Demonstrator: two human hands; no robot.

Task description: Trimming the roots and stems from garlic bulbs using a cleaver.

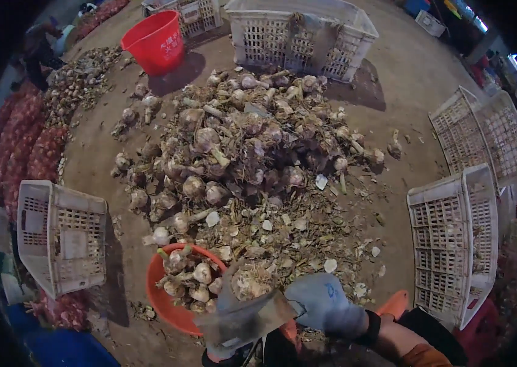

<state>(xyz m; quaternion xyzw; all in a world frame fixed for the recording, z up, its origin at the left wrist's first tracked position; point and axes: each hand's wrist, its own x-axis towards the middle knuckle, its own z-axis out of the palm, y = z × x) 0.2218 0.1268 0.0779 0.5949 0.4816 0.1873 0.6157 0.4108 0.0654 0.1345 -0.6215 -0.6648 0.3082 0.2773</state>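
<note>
My left hand (pixel 226 296), in a pale glove, is around a large garlic bulb (pixel 253 280) with its roots facing up. My right hand (pixel 325 300), in a grey-blue glove, grips a broad flat metal blade (pixel 263 316), which lies across the near side of the bulb and hides part of my left hand. Left of my hands, an orange basin (pixel 154 286) holds several garlic bulbs. In front is a large heap of garlic (pixel 249 137) with stems and roots, and trimmed stalks and peelings (pixel 286 234) lie at its near edge.
Plastic crates stand at the left (pixel 79 238), right (pixel 442 247), farther right (pixel 464 124) and beyond the heap (pixel 281 43). A red bucket (pixel 157 46) stands at the back left. Red mesh sacks (pixel 15 142) lie far left, near a crouching person (pixel 36 50).
</note>
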